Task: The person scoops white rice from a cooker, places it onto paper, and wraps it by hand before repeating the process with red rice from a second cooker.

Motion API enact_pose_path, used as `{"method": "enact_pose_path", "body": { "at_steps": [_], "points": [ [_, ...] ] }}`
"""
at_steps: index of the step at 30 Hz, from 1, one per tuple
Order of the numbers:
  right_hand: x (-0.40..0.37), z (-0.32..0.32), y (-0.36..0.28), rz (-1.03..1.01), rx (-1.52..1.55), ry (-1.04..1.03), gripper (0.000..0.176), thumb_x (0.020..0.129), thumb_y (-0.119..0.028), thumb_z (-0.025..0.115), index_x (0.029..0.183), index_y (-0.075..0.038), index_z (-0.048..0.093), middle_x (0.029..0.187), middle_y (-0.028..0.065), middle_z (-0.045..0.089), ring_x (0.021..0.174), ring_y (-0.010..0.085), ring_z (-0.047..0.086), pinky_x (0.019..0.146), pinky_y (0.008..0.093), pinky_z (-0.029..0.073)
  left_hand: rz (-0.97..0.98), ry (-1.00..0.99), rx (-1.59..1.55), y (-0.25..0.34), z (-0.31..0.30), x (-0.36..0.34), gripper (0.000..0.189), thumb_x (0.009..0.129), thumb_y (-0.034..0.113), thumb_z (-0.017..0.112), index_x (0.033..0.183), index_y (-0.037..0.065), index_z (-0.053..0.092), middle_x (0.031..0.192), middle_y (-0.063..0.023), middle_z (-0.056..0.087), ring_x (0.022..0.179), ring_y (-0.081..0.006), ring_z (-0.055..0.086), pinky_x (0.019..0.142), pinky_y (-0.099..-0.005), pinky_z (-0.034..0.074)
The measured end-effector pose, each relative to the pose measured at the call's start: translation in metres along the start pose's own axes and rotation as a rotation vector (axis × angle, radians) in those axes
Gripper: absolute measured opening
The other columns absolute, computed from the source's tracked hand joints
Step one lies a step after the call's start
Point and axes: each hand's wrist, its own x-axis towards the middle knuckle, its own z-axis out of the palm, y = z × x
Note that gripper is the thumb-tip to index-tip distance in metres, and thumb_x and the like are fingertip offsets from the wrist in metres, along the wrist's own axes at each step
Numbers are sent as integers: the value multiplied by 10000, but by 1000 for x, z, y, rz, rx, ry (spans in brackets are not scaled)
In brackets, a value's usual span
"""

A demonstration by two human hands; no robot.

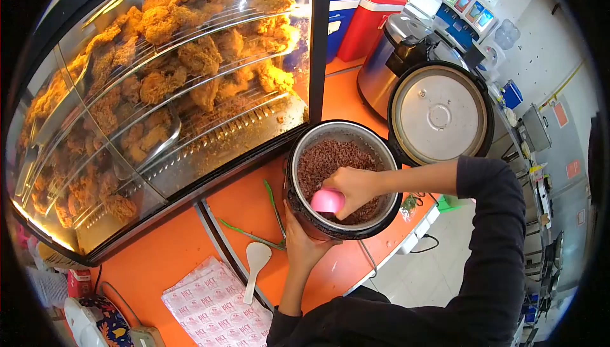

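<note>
Now the right grip [352,188] is closed around a pink cup [327,201], pinching it inside the rice cooker [318,132], just over the brown rice [330,160]. Below it, the left grip [304,242] lies spread against the cooker's outer wall. A white rice paddle [255,264] lies on the orange bench [235,210], left of this grip.

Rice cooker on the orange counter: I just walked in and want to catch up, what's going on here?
A person's right hand holds a pink scoop down in the reddish-brown rice inside the open rice cooker, while the left hand rests against its outer side. The lid stands tipped back behind. A white paddle lies on the counter beside printed paper sheets.
</note>
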Motion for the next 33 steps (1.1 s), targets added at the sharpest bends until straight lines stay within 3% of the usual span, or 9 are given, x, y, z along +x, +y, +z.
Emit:
{"method": "enact_pose_path", "body": {
  "at_steps": [10, 13, 16, 20, 23, 25, 27, 30, 33],
  "points": [
    [-19, -16, -22, 142, 173, -72, 413, 603, -306, 705, 826, 30, 615, 642, 136, 607, 574, 219, 609, 553, 326, 486, 21, 2, 37, -3, 1, -3, 1393, 390, 463, 845, 1346, -98, 2, 1364, -323, 200, 1269, -418, 259, 1019, -438, 286],
    [-17, -29, -8, 338, 407, -345, 362, 716, -274, 655, 921, 20, 604, 707, 106, 626, 654, 142, 615, 572, 264, 511, -15, -41, 109, -2, -2, -8, 1393, 404, 492, 832, 1349, -90, -9, 1395, -331, 76, 1308, -418, 157, 1038, -443, 252],
    [-22, -25, 25, 485, 565, -443, 392, 756, -292, 617, 980, 28, 582, 789, 126, 627, 700, 163, 624, 608, 270, 531, -5, -119, 167, -6, -10, -14, 1347, 447, 477, 826, 1362, -65, 0, 1421, -289, -51, 1327, -403, 94, 1055, -454, 203],
    [-62, -23, 28, 678, 779, -172, 451, 772, -360, 609, 978, 40, 584, 837, 128, 624, 710, 172, 638, 654, 275, 548, 69, -17, 130, 30, -34, -29, 1126, 635, 439, 750, 1370, -58, 58, 1445, -237, 15, 1329, -366, 135, 1072, -426, 169],
    [-92, -11, 26, 703, 1047, 110, 484, 795, -375, 593, 1056, 30, 544, 887, 128, 606, 735, 180, 632, 671, 271, 548, -312, -110, -667, 90, -18, -30, 801, 802, 427, 516, 1363, -20, 159, 1418, -205, 156, 1305, -332, 219, 1066, -416, 194],
    [-109, -8, 2, 587, 1313, 504, 518, 792, -380, 607, 1099, 25, 511, 891, 108, 587, 721, 187, 622, 675, 266, 550, -562, -170, -1208, 121, 6, -21, 622, 914, 418, 360, 1358, 5, 227, 1399, -184, 250, 1289, -309, 276, 1062, -410, 211],
    [-113, -5, -21, 614, 1391, 619, 496, 780, -390, 631, 1066, 1, 525, 889, 89, 570, 704, 170, 613, 663, 261, 550, -1143, -191, -1367, 127, 43, 13, 572, 914, 443, 318, 1293, 14, 340, 1332, -164, 363, 1251, -289, 332, 1053, -394, 239],
    [-116, 4, -48, 441, 1589, 805, 472, 777, -418, 645, 1027, -37, 524, 856, 78, 566, 697, 140, 611, 619, 249, 542, -777, -120, -1570, 117, 101, 48, 514, 905, 426, 267, 1180, 35, 457, 1169, -167, 507, 1042, -308, 507, 908, -423, 409],
    [-117, 13, -64, 371, 1408, 989, 470, 844, -432, 550, 1048, -10, 516, 939, 112, 585, 833, 163, 611, 604, 248, 541, -571, -168, -1628, 119, 112, 78, 520, 877, 436, 252, 1136, 62, 506, 1037, -152, 580, 860, -320, 586, 733, -452, 502]
  ]
}}
